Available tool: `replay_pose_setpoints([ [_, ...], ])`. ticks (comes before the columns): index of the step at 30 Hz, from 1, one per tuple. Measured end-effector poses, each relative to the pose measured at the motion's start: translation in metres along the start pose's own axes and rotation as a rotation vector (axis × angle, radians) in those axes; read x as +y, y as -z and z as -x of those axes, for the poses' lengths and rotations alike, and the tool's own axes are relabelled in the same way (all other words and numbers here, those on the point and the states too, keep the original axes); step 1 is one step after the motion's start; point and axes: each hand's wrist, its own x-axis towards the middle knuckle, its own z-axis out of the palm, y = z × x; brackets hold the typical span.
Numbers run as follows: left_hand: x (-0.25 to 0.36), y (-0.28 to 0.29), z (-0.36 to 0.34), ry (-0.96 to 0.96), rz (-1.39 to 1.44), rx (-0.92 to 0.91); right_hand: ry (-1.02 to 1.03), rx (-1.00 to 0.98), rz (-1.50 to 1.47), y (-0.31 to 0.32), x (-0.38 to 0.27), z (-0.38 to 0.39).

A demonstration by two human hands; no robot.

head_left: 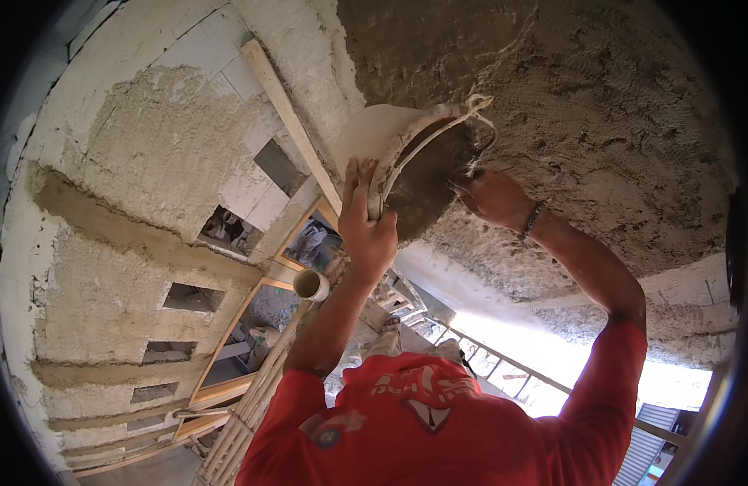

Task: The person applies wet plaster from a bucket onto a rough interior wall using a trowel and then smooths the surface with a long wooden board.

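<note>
In the head view my left hand (368,231) grips the rim of a pale, curved container (378,130) with a cord along its edge and knotted at the top. The container is tilted, and wet grey mortar (422,194) shows inside it, against the rough plastered surface. My right hand (495,198), with a dark bracelet at the wrist, is at the right side of the mortar, fingers curled; what they hold, if anything, is hard to make out. Dark wet plaster (576,113) spreads above and to the right of both hands.
A wooden batten (289,113) runs down the pale block wall (155,121), which has several square openings. Wood-framed openings (228,364), bamboo poles (244,413) and a small white bucket (311,285) are below left. A railing (520,373) stands at lower right, before a bright opening.
</note>
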Motion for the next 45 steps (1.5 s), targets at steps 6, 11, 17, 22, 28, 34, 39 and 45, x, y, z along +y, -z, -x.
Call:
replay_pose_setpoints([
  [6, -0.025, -0.004, -0.001, 0.203, -0.026, -0.023, 0.072, -0.012, -0.783, -0.091, 0.006, 0.006],
  [11, -0.037, 0.021, -0.013, 0.546, 0.111, -0.078, 0.061, -0.139, -0.887, -0.043, -0.023, 0.023],
  [17, -0.062, 0.054, 0.003, 0.554, 0.619, 0.219, 0.146, -0.059, -0.632, 0.050, -0.016, 0.041],
  [22, -0.060, 0.075, 0.018, 0.544, 0.578, 0.294, 0.167, 0.049, -0.547, 0.168, -0.027, 0.060],
  [28, -0.060, 0.094, 0.043, 0.580, 0.504, 0.351, 0.471, 0.272, -0.417, 0.283, -0.055, 0.086],
  [34, -0.056, 0.090, 0.070, 0.648, 0.421, 0.340, 0.508, 0.236, -0.899, 0.298, -0.014, 0.047],
  [39, -0.053, 0.077, 0.093, 0.692, 0.451, 0.321, -0.101, 0.939, -0.324, 0.341, 0.145, 0.102],
  [45, -0.054, 0.066, 0.093, 0.739, 0.474, 0.278, -0.147, 0.848, -0.489, 0.251, 0.111, 0.127],
])
